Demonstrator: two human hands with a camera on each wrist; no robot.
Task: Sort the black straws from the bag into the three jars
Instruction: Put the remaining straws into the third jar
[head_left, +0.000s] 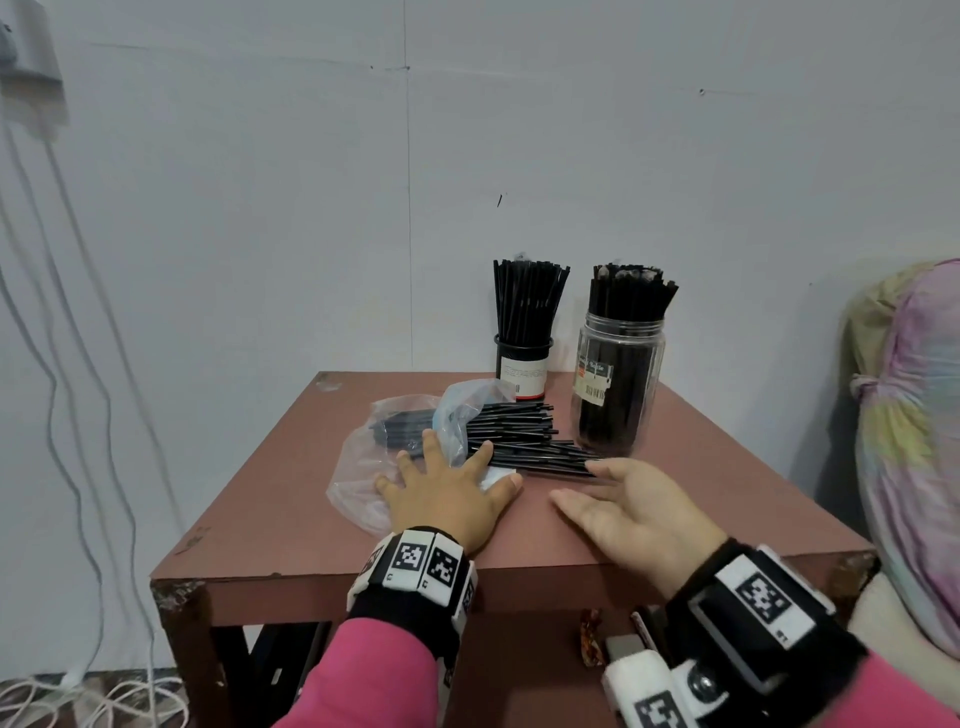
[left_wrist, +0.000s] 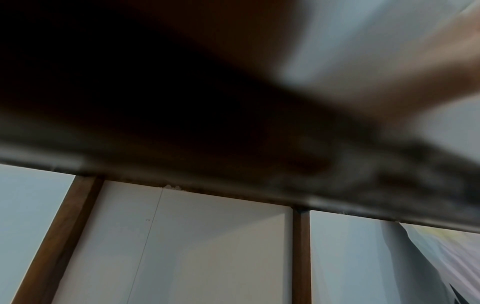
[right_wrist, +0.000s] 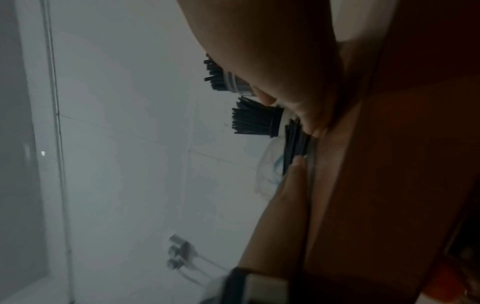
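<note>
A clear plastic bag (head_left: 363, 467) lies on the brown table (head_left: 291, 540) with a bundle of black straws (head_left: 519, 436) sticking out of its right end. My left hand (head_left: 447, 493) presses flat on the bag, fingers spread. Just right of it, my right hand (head_left: 628, 514) hovers palm-in with straight fingers, its fingertips (head_left: 597, 466) at the loose straw ends. A small dark jar (head_left: 523, 371) and a clear jar (head_left: 618, 384) stand at the back, both full of upright straws. In the right wrist view the straws (right_wrist: 296, 142) and both jars show beyond my fingers. A third jar is not in view.
The table stands against a white wall, its front edge close to my wrists. A pastel cloth bundle (head_left: 914, 447) sits to the right of the table. White cables (head_left: 67, 415) hang down the wall at left. The left wrist view shows the table's underside and legs.
</note>
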